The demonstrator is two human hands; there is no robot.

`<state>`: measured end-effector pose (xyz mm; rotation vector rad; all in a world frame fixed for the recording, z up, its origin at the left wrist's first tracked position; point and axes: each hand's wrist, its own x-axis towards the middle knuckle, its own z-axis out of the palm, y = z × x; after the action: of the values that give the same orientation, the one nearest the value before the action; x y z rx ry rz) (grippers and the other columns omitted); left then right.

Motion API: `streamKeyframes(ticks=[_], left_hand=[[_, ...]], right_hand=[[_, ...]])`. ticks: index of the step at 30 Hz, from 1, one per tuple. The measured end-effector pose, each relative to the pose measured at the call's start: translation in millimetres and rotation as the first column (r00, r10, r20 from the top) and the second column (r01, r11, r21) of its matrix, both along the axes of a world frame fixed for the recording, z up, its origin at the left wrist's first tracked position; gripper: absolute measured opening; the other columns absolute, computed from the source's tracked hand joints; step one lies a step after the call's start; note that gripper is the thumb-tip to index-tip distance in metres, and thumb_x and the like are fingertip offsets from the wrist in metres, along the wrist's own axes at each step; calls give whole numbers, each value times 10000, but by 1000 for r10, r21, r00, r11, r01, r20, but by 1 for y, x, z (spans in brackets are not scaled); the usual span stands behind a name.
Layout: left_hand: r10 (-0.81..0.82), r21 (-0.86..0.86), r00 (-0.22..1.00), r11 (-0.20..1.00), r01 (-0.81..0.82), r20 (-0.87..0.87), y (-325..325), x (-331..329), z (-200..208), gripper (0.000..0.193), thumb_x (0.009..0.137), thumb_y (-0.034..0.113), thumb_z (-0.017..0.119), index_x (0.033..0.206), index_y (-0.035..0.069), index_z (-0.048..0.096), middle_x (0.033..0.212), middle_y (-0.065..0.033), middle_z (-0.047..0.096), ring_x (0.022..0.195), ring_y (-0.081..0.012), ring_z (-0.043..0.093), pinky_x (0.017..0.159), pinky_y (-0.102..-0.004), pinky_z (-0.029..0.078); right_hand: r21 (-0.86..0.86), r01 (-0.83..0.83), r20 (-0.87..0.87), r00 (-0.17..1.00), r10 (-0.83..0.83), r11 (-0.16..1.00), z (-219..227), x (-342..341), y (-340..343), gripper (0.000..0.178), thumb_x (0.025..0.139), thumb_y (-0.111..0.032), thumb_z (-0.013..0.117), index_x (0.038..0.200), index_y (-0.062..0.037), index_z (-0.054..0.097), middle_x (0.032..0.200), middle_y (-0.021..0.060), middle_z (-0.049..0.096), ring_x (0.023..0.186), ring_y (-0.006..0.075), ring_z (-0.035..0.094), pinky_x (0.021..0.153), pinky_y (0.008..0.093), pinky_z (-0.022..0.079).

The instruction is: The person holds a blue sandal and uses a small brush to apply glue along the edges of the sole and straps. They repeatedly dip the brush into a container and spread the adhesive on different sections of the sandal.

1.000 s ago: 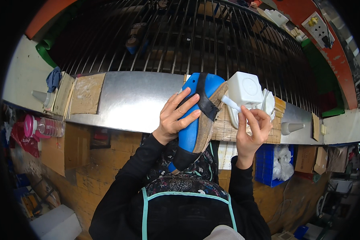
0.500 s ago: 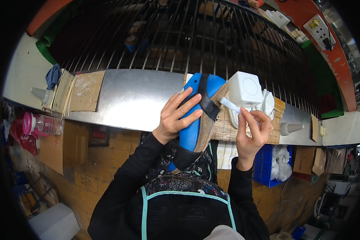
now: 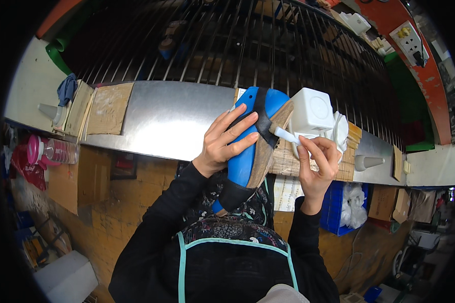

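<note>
A sandal with black straps (image 3: 234,196) and a brown sole (image 3: 261,160) sits on a blue shoe last (image 3: 241,169). It lies tilted, its lower end towards my lap. My left hand (image 3: 222,144) grips it from the left, fingers laid across the blue last. Between the thumb and fingers of my right hand (image 3: 318,164) is a small brush with a white handle (image 3: 286,135). Its head meets the sandal where the middle strap reaches the sole. Just right of the sandal stands a square white plastic bottle (image 3: 312,110), beside white pieces (image 3: 340,130) I cannot make out.
A wrapped cardboard block (image 3: 283,161) lies under the bottle on the metal bench edge (image 3: 172,111). Beyond run dark metal rollers (image 3: 207,55). Grey cones stand at left (image 3: 48,110) and right (image 3: 368,162). Below the bench at right hangs a blue crate (image 3: 333,214) with plastic bags.
The brush has moved slightly left and down, from beside the strap's edge onto the strap end at the sole. My left hand keeps its hold on the sandal.
</note>
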<state>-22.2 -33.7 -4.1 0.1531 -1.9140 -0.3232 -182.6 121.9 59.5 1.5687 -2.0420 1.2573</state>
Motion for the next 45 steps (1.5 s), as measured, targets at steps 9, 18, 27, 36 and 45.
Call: streamKeyframes(ticks=[9, 18, 27, 36, 45], left_hand=[[-8, 2, 1000, 1000, 8, -8, -2, 0, -1, 424, 780, 173, 733, 1169, 242, 579, 1298, -63, 616, 1237, -323, 549, 974, -456, 500], [-20, 16, 1000, 1000, 20, -14, -3, 0, -1, 454, 767, 199, 745, 1187, 237, 576, 1318, -64, 603, 1251, -329, 536, 993, -467, 483], [-41, 43, 995, 998, 45, -94, -5, -4, -1, 448, 772, 169, 745, 1185, 200, 576, 1288, -120, 614, 1231, -346, 551, 973, -457, 497], [-4, 152, 968, 987, 43, -250, -3, -12, -6, 343, 798, 135, 726, 1089, 130, 545, 1260, -187, 616, 1200, -389, 568, 965, -455, 507], [115, 186, 936, 981, -54, -332, -8, -17, -18, 382, 782, 143, 746, 1107, 154, 544, 1276, -177, 606, 1208, -378, 562, 977, -449, 506]], right_hand=[[16, -28, -75, 997, 30, 999, 6, -1, 0, 223, 751, -103, 780, 969, -145, 765, 884, 1, 622, 774, 136, 494, 765, 311, 294], [33, -63, -80, 995, 66, 997, 8, 1, 0, 229, 729, -98, 793, 951, -150, 766, 882, 0, 622, 758, 138, 491, 768, 309, 294], [-20, -177, 174, 968, 178, 984, 6, -3, -4, 240, 739, -99, 783, 972, -148, 765, 921, 9, 620, 744, 133, 506, 749, 297, 322], [77, -335, 339, 895, 291, 939, 8, 0, -3, 175, 777, -70, 759, 951, -86, 764, 943, 45, 618, 662, 111, 530, 670, 260, 371], [-71, -334, 532, 784, 319, 940, -24, 13, -2, 162, 818, -26, 721, 978, -12, 739, 934, 67, 597, 744, 119, 547, 614, 231, 427]])
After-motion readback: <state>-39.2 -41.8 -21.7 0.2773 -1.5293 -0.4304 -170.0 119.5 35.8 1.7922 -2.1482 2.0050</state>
